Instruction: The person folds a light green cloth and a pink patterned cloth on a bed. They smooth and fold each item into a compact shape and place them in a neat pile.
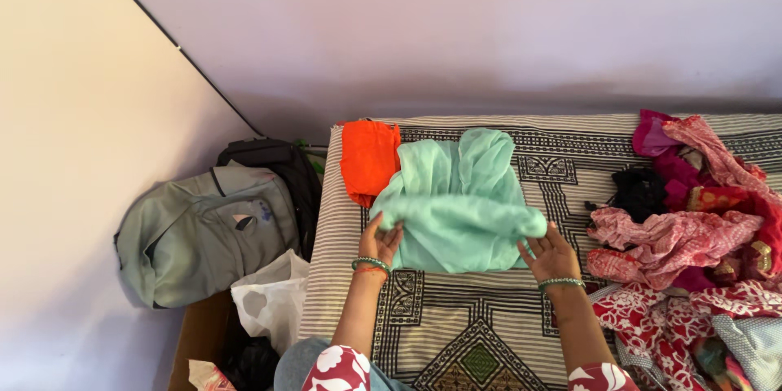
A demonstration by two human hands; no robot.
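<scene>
Mint-green cloth [456,199] on the patterned bed [456,334] — left hand [380,240] and right hand [551,257] each pinch an end.

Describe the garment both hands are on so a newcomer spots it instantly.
On the striped, geometric-print bed cover, look centre, between the folded orange cloth and the red-pink clothes pile. The mint-green cloth is plain pale, gripped by the left hand and right hand.

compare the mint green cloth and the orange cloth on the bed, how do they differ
The mint green cloth is larger and only partly folded, gripped by the left hand and right hand; the orange cloth is smaller, folded, untouched at the bed's corner. Both are plain-coloured and lie on the bed.
</scene>
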